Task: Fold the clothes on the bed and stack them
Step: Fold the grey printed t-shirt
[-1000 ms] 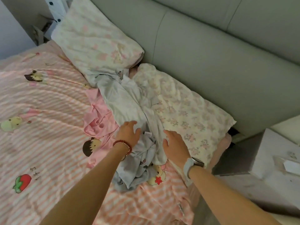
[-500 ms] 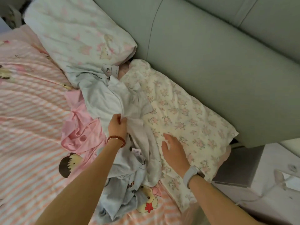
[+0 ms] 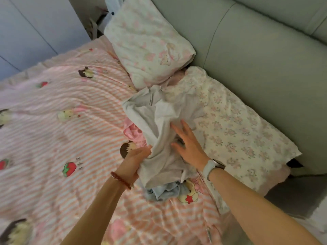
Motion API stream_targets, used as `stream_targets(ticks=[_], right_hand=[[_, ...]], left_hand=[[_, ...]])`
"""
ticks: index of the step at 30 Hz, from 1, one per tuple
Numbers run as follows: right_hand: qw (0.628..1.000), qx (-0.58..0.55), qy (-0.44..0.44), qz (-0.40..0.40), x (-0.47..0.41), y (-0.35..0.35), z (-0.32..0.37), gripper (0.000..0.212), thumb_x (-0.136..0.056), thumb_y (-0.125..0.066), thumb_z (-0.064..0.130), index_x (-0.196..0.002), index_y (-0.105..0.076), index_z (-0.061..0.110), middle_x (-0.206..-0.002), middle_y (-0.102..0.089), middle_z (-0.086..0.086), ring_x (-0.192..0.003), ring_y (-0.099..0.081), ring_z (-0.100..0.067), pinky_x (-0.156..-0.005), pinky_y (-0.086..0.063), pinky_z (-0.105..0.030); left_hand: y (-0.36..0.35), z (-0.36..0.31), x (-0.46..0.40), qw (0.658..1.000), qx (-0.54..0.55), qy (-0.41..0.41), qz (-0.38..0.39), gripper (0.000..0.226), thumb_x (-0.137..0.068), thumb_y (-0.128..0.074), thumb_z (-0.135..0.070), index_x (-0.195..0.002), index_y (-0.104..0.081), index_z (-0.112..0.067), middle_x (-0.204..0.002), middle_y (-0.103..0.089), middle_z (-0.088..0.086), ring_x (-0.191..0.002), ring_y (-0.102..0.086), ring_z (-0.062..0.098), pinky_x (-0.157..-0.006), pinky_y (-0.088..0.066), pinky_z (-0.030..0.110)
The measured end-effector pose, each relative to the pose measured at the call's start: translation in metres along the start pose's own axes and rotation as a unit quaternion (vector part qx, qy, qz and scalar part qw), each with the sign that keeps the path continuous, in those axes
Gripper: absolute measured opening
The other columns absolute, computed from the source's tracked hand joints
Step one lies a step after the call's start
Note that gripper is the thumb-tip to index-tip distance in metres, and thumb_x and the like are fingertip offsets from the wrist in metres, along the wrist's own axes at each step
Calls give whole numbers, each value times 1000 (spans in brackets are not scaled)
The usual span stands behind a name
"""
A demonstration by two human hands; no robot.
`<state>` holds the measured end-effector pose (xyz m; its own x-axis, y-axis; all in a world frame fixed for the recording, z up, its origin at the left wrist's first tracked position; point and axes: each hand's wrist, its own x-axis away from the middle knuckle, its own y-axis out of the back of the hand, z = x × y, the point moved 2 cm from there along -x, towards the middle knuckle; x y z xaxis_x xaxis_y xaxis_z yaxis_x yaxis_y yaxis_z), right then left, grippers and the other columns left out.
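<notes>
A crumpled pile of clothes lies on the bed near the pillows. On top is a white garment point(image 3: 159, 121), bunched and partly lifted. My left hand point(image 3: 136, 160) grips its lower left edge, with the fingers hidden in the cloth. My right hand point(image 3: 187, 144) rests on the garment with its fingers spread and straight. A pink garment point(image 3: 132, 132) peeks out on the left under the white one. A light blue garment point(image 3: 164, 190) sticks out below the pile.
The bed has a pink striped cover point(image 3: 62, 129) with cartoon prints. Two floral pillows point(image 3: 148, 43) point(image 3: 238, 124) lie against the grey-green padded headboard point(image 3: 265, 59). A grey bedside unit point(image 3: 297, 195) stands at the right, a pale wall at the upper left.
My left hand has pulled the white garment down and toward me. My right hand has moved from the pillow onto the garment. The view has swung left.
</notes>
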<state>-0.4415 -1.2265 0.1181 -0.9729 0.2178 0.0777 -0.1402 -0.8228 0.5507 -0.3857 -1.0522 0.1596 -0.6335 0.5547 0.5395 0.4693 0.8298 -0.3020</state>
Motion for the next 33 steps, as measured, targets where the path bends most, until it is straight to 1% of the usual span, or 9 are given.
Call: stream_targets(ticks=[6,9,12,15,18,22,24,29,33], right_hand=[[985,-86,7,152,74,-48,20,18,-90,-57,12,-104,-68,8,-99,-66,2,-87,-55,2,-78,-40,-5],[978,-38,-11,207,119,-68,8,18,-91,-55,16,-98,-69,7,-94,-69,-3,-83,-60,-10,-77,-49,-27],[998,26,17,49,123,-59,-2,16,-90,-56,12,-100,-67,7,-92,-65,-8,-86,-59,-22,-75,-50,-44],[988,138,47,-42,98,-49,-12,43,-86,-61,17,-127,-52,8,-127,-52,-14,-119,-46,-34,-96,-41,-53],[972,218,-36,75,66,-52,-30,73,-87,-58,37,-147,-19,20,-153,-20,-6,-141,-14,-30,-115,-12,-48],[980,106,-31,163,66,-66,-23,14,-92,-53,22,-101,-60,14,-96,-64,-7,-91,-57,-25,-79,-42,-33],[979,78,43,185,94,-78,-13,16,-91,-54,16,-101,-65,8,-92,-65,-8,-85,-58,-21,-76,-44,-34],[938,-1,54,343,174,-86,-11,32,-93,-52,24,-124,-59,19,-108,-66,1,-91,-57,-6,-83,-47,-24],[981,56,27,183,168,-60,-29,33,-92,-54,19,-124,-58,13,-110,-60,-2,-101,-53,-12,-92,-45,-37]], left_hand=[[33,69,84,965,-208,132,91,14,-82,-65,-18,-76,-77,-21,-73,-69,-6,-69,-60,2,-69,-49,20],[52,109,104,888,-402,212,74,26,-90,-58,-25,-104,-70,-7,-87,-69,11,-79,-59,7,-84,-50,29],[64,120,97,834,-520,183,-36,30,-95,-50,-24,-119,-62,-12,-115,-65,10,-104,-60,18,-86,-44,26],[66,110,74,857,-455,72,-231,35,-94,-51,-22,-125,-53,-8,-126,-56,12,-111,-54,23,-88,-41,27],[58,108,52,904,-316,30,-287,52,-91,-55,-30,-137,-37,-13,-134,-47,12,-117,-50,25,-86,-41,28],[45,111,33,937,-241,41,-250,69,-89,-55,-40,-145,-22,-16,-144,-37,13,-127,-43,26,-103,-39,41],[40,113,31,943,-200,40,-265,74,-88,-59,-35,-146,-18,-15,-141,-38,14,-125,-44,26,-104,-39,41],[43,136,67,905,-320,16,-279,41,-90,-50,-6,-130,-48,-11,-114,-60,11,-104,-55,26,-81,-40,26],[75,175,121,842,-428,80,-318,28,-92,-46,-6,-117,-60,-10,-108,-65,15,-95,-58,29,-73,-35,26]])
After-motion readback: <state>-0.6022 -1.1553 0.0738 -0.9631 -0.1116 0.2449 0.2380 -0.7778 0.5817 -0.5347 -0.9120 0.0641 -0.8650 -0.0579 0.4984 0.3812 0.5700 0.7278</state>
